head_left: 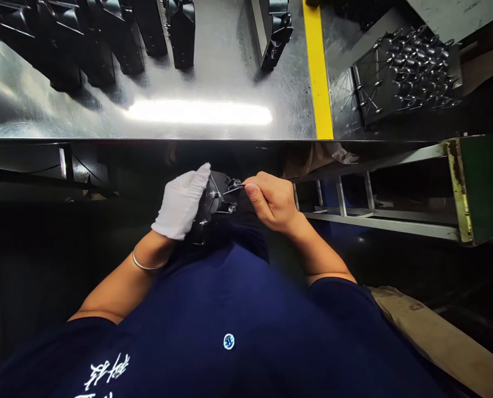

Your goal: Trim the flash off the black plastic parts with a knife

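In a white glove, my left hand [182, 203] grips a black molded part [213, 205] by its left side. The part has ribs and round, shiny posts that face right, and it is held over my lap, below the table edge. My bare right hand [273, 200] is closed beside those posts. Thumb and forefinger pinch a thin, dark tool whose tip meets the upper post; most of it is hidden in the fist, so I cannot tell its kind.
Several similar black parts [181, 34] stand on the shiny metal table [225, 83], with another one [275, 33] farther right. Past a yellow strip [318, 72] lies a stack of black parts [408, 74]. A metal frame with a green panel [482, 188] stands below at right.
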### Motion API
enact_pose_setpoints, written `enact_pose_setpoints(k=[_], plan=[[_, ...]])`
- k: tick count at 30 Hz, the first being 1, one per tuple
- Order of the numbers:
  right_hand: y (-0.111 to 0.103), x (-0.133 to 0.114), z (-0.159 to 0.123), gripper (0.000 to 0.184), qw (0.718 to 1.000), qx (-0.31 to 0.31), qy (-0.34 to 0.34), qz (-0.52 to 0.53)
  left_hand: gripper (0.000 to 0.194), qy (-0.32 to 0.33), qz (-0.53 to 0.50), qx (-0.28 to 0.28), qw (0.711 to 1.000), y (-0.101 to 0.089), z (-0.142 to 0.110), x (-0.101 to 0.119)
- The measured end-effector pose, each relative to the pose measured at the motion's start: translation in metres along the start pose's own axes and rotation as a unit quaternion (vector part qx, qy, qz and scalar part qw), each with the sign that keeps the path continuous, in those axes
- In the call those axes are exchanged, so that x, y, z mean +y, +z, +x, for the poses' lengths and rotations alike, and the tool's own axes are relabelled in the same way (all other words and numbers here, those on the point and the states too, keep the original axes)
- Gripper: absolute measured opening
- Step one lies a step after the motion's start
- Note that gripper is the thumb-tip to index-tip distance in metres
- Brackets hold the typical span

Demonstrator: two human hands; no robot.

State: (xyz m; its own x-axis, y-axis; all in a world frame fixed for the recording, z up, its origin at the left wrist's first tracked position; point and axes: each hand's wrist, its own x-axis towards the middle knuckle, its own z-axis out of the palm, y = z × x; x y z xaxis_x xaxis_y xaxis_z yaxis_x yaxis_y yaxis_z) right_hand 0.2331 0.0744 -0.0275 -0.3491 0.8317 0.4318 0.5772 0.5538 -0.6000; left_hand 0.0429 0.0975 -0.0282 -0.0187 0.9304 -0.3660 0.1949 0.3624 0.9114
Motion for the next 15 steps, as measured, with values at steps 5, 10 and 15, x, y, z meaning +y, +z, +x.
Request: enact_pose_setpoints(k=[5, 10, 15], plan=[[0.0078, -0.0007, 0.0005, 0.024, 0.994, 0.045, -0.050, -0.086, 0.044, -0.008, -0.006, -0.007, 1.000, 0.0001, 0.0039, -0.0041], [0.0078, 0.0004, -0.0006, 0.028, 0.990, 0.043, -0.039, -0.126, 0.043, -0.032, -0.015, 0.005, 0.999, 0.0013, 0.0054, -0.0033], [0.0093, 0.0019, -0.0017, 0.030, 0.986, 0.046, -0.039, -0.153, 0.043, -0.050, -0.013, 0.003, 0.999, 0.0020, 0.0059, -0.0008]])
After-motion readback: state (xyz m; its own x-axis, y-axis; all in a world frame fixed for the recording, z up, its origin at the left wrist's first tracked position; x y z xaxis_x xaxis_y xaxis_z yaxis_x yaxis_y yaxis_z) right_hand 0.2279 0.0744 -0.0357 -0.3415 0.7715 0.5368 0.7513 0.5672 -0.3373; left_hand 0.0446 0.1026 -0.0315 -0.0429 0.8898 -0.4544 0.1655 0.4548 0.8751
